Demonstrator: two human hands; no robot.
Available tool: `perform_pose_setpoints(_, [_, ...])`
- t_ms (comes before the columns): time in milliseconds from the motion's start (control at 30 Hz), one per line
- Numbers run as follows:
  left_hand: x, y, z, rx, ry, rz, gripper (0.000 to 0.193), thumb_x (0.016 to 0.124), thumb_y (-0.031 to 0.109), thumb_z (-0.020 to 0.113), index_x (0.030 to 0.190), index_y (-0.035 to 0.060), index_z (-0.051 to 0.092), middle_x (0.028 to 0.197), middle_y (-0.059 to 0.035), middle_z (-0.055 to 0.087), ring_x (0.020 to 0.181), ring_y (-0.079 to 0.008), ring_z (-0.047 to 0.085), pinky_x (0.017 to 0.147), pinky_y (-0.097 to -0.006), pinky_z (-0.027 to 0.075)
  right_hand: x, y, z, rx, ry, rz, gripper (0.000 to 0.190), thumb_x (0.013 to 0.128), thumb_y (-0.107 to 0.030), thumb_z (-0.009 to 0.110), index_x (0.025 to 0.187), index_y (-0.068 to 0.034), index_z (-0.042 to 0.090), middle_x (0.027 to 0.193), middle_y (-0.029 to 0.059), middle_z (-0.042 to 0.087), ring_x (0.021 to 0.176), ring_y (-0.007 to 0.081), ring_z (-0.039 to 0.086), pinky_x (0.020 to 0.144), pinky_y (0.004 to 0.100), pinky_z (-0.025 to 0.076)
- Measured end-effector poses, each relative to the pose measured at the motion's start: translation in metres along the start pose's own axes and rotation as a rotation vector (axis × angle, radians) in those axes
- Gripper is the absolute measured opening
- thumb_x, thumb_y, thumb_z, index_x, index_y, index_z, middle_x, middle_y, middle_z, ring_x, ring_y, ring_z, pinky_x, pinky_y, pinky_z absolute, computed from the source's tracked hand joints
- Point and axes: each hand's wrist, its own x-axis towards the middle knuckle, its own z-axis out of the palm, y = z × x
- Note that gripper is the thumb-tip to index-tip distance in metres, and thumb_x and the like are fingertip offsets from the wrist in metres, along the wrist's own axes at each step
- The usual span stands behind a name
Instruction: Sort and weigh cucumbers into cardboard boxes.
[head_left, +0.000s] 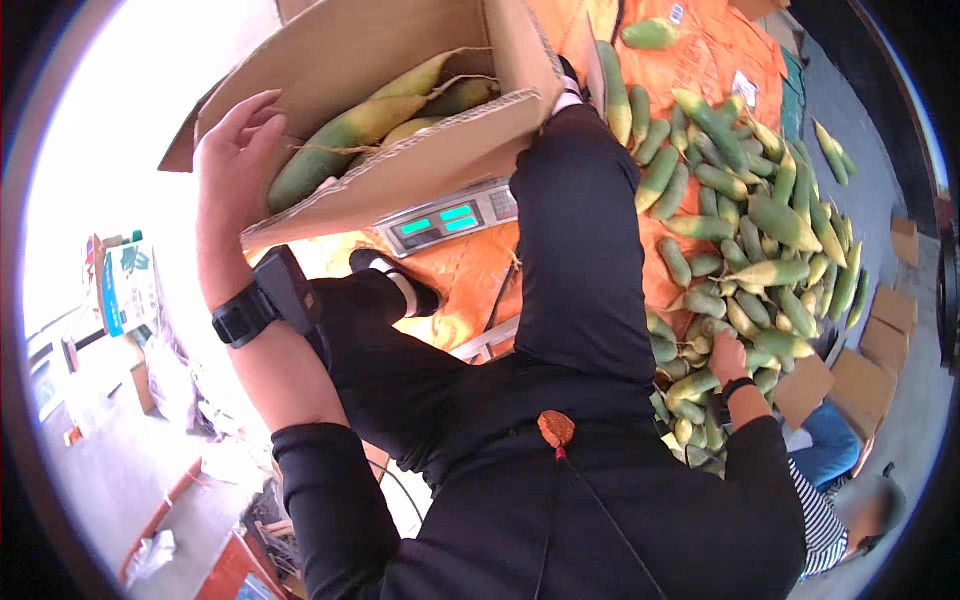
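Note:
An open cardboard box (405, 191) sits on a digital scale (442, 223) with a lit display. Inside lie several green radishes (349, 131) with pale yellow ends and thin roots. My left hand (244, 131) is at the box's left end, its fingers loosely bent and apart over the rim, with nothing visible in them. Off to the right, my right hand (727, 358) reaches down into a large heap of green radishes (757, 217). Its fingertips are partly hidden among them, and whether they grip one cannot be made out.
Orange sheeting (705, 52) covers the floor beneath the heap. A lone radish (650, 34) lies at the far end. Cardboard pieces (862, 386) and a seated person in a striped top (821, 517) are at lower right. A plastic bag (169, 375) is at left.

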Motion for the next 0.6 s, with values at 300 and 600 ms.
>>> perform_pose_setpoints(300, [-0.004, 0.003, -0.004, -0.044, 0.084, 0.053, 0.033, 0.084, 0.015, 0.064, 0.116, 0.0066, 0.063, 0.093, -0.0068, 0.067, 0.080, -0.0124, 0.062, 0.074, -0.0261, 0.049, 0.011, 0.072, -0.096, 0.691, 0.393, 0.031, 0.027, 0.082, -0.009, 0.052, 0.106, -0.002, 0.063, 0.081, 0.0146, 0.064, 0.072, 0.0236, 0.062, 0.063, 0.0342, 0.048])
perform_pose_setpoints(600, [-0.008, 0.005, -0.007, -0.187, 0.030, 0.113, 0.036, 0.084, 0.018, 0.066, 0.117, 0.0051, 0.062, 0.099, -0.0100, 0.068, 0.089, -0.0147, 0.063, 0.079, -0.0278, 0.050, -0.076, -0.010, -0.358, 1.024, 1.125, -0.289, 0.033, 0.096, -0.015, 0.050, 0.125, 0.000, 0.056, 0.107, 0.0098, 0.063, 0.074, 0.0103, 0.054, 0.066, 0.0239, 0.045])
